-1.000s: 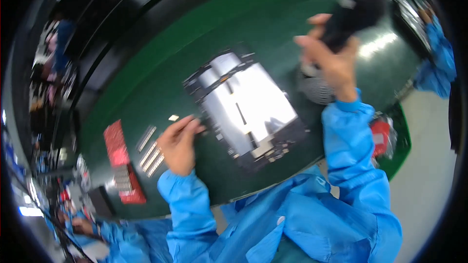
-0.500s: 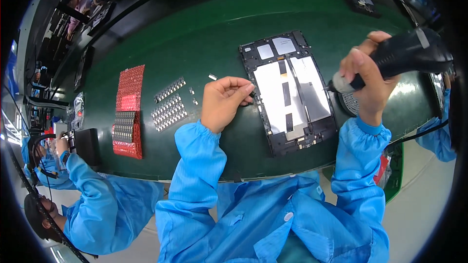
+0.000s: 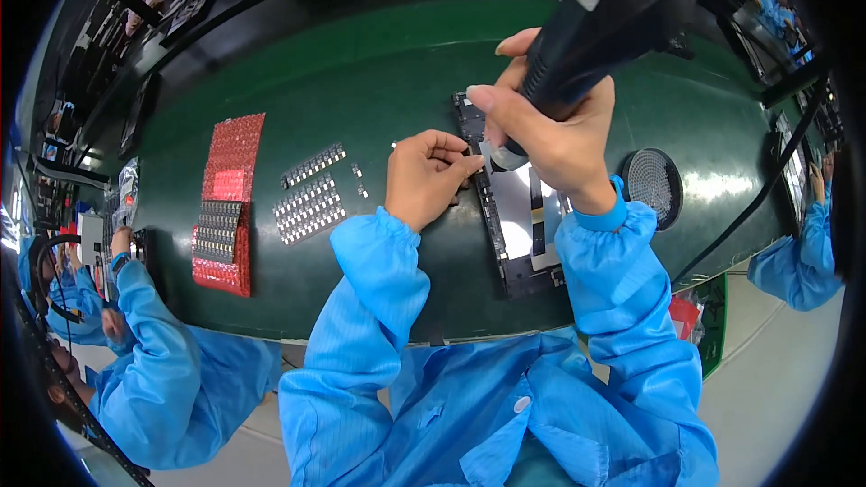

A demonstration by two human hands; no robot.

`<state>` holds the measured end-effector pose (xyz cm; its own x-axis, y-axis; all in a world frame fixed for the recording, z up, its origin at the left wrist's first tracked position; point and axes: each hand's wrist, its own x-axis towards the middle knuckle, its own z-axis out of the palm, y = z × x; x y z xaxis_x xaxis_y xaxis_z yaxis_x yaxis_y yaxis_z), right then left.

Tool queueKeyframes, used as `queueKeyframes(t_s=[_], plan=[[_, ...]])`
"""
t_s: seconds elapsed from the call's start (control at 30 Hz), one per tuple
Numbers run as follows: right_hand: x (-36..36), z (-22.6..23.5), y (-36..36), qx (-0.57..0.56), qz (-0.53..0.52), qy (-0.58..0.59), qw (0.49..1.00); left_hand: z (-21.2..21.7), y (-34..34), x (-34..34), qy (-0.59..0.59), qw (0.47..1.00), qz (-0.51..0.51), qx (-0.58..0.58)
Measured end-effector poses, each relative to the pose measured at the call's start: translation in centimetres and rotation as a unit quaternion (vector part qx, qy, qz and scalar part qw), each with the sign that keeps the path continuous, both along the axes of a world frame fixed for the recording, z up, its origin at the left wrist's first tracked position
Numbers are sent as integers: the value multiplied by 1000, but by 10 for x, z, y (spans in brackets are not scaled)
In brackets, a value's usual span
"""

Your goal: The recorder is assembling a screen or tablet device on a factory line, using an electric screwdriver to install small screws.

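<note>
My right hand is wrapped round a black electric screwdriver, its tip end pointing down over the upper left part of an opened tablet. The tablet lies on the green bench, silver plates and dark ribbon strips showing inside its black frame. My right hand and forearm hide most of its right side. At the tablet's left edge, the thumb and fingers of my left hand are pinched together. Whatever small thing they hold is hidden. Left of that hand lie sheets of small metal parts, with a few loose pieces beside them.
A red bubble-wrap bag with a dark sheet of parts lies farther left. To the right stands a round black dish with a pitted surface. A black cable crosses the bench's right side. Co-workers in blue sleeves sit either side.
My right hand has carried the screwdriver leftward, from the tablet's right edge to its upper left side. My left hand stays pinched at the left edge. The round dish now shows fully.
</note>
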<state>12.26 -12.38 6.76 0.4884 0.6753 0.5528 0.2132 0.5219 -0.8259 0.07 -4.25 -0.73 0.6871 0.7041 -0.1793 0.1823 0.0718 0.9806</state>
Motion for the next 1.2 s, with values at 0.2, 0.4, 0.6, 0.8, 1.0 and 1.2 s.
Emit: queueKeyframes(t_s=[0.2,0.4,0.6,0.8,1.0,1.2], plan=[[-3,-11,14,-19,8,-19,1000,-2,19,6,51,998,-30,-11],[0,-18,18,-23,20,-23,999,-1,21,6,49,997,-44,-47],[2,-22,19,-28,16,-33,999,-1,20,7,48,997,-43,-53],[-4,-24,17,-15,15,-78,997,2,25,2,47,996,-71,-42],[-13,-23,12,-59,-4,-76,995,17,66,-31,30,993,78,84],[-6,-18,10,-38,-5,-35,999,-1,65,-42,128,959,55,245]])
